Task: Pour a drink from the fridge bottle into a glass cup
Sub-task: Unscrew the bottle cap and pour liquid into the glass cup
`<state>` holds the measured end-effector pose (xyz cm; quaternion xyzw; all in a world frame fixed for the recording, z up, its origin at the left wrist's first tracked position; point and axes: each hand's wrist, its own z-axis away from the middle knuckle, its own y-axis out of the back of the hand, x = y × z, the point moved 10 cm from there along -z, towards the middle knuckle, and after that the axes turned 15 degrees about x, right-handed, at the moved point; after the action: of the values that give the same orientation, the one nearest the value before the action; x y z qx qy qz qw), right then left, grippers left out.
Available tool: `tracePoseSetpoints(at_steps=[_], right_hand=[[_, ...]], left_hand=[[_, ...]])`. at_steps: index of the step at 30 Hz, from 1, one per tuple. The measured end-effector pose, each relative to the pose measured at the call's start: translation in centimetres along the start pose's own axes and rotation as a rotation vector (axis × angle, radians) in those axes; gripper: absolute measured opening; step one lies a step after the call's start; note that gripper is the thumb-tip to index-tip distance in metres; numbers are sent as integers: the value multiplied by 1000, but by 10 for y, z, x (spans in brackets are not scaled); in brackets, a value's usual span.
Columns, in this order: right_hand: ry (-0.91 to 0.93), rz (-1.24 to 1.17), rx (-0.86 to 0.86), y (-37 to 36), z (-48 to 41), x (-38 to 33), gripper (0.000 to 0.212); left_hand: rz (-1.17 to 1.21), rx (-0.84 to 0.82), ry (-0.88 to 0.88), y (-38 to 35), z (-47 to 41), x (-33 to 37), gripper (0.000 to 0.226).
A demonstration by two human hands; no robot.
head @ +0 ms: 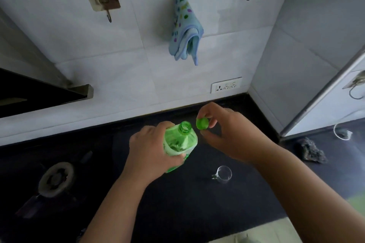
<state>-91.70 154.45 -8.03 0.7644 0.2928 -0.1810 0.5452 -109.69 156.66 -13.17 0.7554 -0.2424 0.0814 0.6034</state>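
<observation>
The black stone countertop (177, 203) lies open around the small clear glass cup (224, 174). A round grey gas burner (56, 179) occupies the far left; a crumpled dark grey lump (312, 151) sits well to the right.

No legible text; bottle (180, 141) label blurred.
</observation>
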Motion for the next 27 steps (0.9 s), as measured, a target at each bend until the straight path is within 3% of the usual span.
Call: tracePoseSetpoints(at_steps=[7, 16, 27], right_hand=[[-220, -11, -56, -22, 24, 86, 43], [-418, -38, -110, -61, 53, 189, 36], [-756, 0, -140, -90, 98, 295, 34]], left_hand=[[-27, -116, 99, -58, 3, -8, 90], [-15, -176, 189, -126, -3, 14, 73], [44, -277, 226, -192, -14, 53, 92]])
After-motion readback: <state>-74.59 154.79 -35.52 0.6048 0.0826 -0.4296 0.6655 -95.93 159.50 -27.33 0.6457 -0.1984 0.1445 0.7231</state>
